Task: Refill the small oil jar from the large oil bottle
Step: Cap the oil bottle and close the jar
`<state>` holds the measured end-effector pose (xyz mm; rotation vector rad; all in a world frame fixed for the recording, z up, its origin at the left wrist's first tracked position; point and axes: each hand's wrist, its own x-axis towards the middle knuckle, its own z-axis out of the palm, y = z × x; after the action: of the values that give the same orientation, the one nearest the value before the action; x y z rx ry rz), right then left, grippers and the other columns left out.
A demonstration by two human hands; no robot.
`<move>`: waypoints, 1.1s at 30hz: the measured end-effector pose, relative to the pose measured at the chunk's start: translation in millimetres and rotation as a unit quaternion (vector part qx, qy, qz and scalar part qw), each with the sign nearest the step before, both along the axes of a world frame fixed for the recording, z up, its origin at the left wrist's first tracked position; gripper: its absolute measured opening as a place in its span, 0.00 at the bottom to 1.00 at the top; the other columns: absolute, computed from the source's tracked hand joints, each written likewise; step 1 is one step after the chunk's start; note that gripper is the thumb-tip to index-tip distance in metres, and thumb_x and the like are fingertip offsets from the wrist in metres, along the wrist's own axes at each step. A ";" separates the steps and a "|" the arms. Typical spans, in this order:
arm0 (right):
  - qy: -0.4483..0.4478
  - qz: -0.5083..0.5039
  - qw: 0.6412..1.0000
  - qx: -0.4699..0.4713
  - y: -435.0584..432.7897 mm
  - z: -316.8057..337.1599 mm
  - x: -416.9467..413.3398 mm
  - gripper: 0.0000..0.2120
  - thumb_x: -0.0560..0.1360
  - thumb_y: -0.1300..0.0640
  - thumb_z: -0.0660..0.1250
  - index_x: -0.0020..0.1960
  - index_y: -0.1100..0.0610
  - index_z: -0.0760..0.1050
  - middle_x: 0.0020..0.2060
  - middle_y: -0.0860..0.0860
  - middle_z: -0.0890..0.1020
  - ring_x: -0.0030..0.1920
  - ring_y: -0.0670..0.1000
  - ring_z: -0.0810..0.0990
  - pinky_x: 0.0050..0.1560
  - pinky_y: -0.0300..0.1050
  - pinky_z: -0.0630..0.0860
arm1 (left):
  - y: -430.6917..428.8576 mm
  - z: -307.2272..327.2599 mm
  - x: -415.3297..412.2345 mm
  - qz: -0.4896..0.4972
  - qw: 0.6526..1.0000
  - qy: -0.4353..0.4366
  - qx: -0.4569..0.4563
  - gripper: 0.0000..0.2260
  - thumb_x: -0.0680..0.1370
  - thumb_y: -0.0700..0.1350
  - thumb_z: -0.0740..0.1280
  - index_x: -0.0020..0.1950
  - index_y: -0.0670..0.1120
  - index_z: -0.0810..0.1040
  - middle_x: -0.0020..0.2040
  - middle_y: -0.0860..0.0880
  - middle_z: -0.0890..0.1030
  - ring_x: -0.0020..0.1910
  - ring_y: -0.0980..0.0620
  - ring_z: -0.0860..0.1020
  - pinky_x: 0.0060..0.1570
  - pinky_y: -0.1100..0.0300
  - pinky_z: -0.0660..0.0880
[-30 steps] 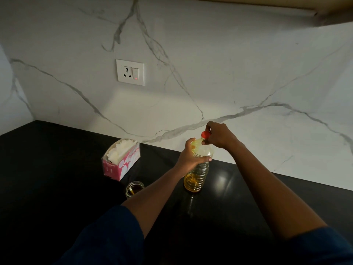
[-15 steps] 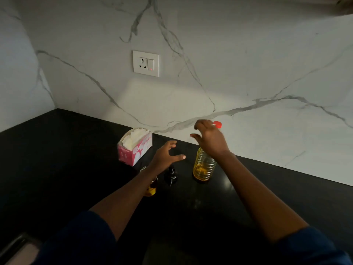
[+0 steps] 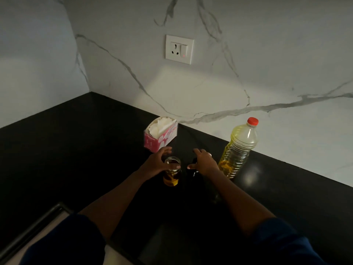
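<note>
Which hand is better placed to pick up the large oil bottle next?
Right. The right hand lies just beside the large oil bottle, over a dark object I cannot identify, while the left hand is curled round the small jar, farther from the bottle.

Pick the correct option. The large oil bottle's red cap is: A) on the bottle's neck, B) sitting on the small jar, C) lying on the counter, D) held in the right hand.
A: the red cap sits atop the large oil bottle, which stands upright on the counter.
</note>
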<state>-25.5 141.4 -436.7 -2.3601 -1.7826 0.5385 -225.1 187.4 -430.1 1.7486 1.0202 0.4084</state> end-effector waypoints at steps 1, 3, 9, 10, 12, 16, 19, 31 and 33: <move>0.002 -0.003 1.000 -0.015 3.9 -3.7 -0.6 0.39 0.69 0.48 0.73 0.74 0.53 0.57 0.70 0.57 0.65 0.70 0.59 0.64 0.65 0.56 0.70 | -0.1 -2.8 -1.5 -0.007 1.000 0.003 -0.006 0.38 0.67 0.50 0.75 0.72 0.49 0.60 0.70 0.48 0.68 0.68 0.48 0.68 0.63 0.56 0.68; 0.006 0.000 0.999 -0.048 10.5 -10.1 -1.8 0.40 0.68 0.49 0.73 0.74 0.52 0.58 0.69 0.57 0.66 0.69 0.60 0.65 0.65 0.57 0.69 | -0.5 -8.4 -3.0 -0.017 1.000 0.007 -0.014 0.40 0.66 0.48 0.76 0.73 0.49 0.60 0.70 0.48 0.68 0.68 0.49 0.68 0.63 0.58 0.67; 0.032 -0.021 0.999 -0.037 20.4 -19.7 -3.6 0.33 0.67 0.59 0.75 0.69 0.57 0.66 0.64 0.57 0.73 0.64 0.57 0.72 0.64 0.51 0.72 | 0.1 -24.8 -3.3 -0.018 0.999 0.015 -0.024 0.42 0.63 0.47 0.78 0.72 0.50 0.61 0.65 0.51 0.72 0.63 0.54 0.71 0.59 0.62 0.67; 0.059 -0.036 0.997 -0.016 21.1 -17.2 -3.0 0.30 0.67 0.61 0.75 0.66 0.58 0.69 0.61 0.57 0.75 0.62 0.56 0.74 0.61 0.49 0.74 | -0.1 -26.5 -3.4 -0.018 0.999 0.009 -0.029 0.42 0.63 0.47 0.79 0.72 0.50 0.61 0.63 0.52 0.73 0.62 0.55 0.71 0.58 0.63 0.68; 0.135 -0.071 0.988 0.034 21.1 -5.4 -2.9 0.22 0.66 0.62 0.75 0.58 0.59 0.73 0.56 0.55 0.77 0.53 0.52 0.76 0.51 0.44 0.76 | -0.4 -29.2 -3.9 -0.018 0.999 -0.004 -0.035 0.40 0.62 0.45 0.79 0.70 0.51 0.63 0.59 0.55 0.75 0.61 0.55 0.73 0.57 0.65 0.68; 0.261 -0.069 0.956 0.117 21.0 32.7 -11.4 0.22 0.66 0.60 0.75 0.58 0.57 0.74 0.53 0.53 0.74 0.50 0.50 0.73 0.41 0.36 0.74 | -1.1 -35.9 -4.8 -0.008 0.999 -0.015 -0.051 0.38 0.62 0.44 0.79 0.68 0.52 0.65 0.58 0.55 0.75 0.62 0.54 0.73 0.62 0.58 0.69; 0.327 -0.001 0.943 0.062 19.3 55.5 -22.0 0.22 0.66 0.60 0.75 0.58 0.55 0.74 0.53 0.52 0.73 0.52 0.53 0.74 0.39 0.38 0.77 | -3.4 -37.4 -3.3 0.001 0.998 -0.020 -0.062 0.38 0.62 0.44 0.79 0.68 0.51 0.65 0.60 0.53 0.75 0.63 0.52 0.73 0.64 0.53 0.69; 0.146 0.197 0.970 -0.010 7.1 59.6 -54.7 0.22 0.68 0.60 0.73 0.60 0.52 0.72 0.54 0.49 0.75 0.54 0.48 0.74 0.47 0.33 0.72 | -12.2 -40.1 5.6 0.016 0.999 0.023 -0.044 0.35 0.65 0.47 0.76 0.69 0.50 0.66 0.64 0.51 0.75 0.64 0.49 0.72 0.67 0.50 0.66; 0.142 0.204 0.969 -0.010 7.0 59.7 -55.2 0.22 0.68 0.60 0.73 0.60 0.52 0.72 0.56 0.50 0.76 0.54 0.48 0.75 0.47 0.34 0.72 | -11.9 -40.1 6.2 0.018 0.999 0.026 -0.043 0.35 0.65 0.47 0.76 0.69 0.50 0.66 0.64 0.51 0.74 0.65 0.50 0.72 0.68 0.49 0.65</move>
<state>-80.7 148.4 -377.0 -1.8080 -2.1262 0.8948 -218.9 175.5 -470.2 1.6742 1.0915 0.3384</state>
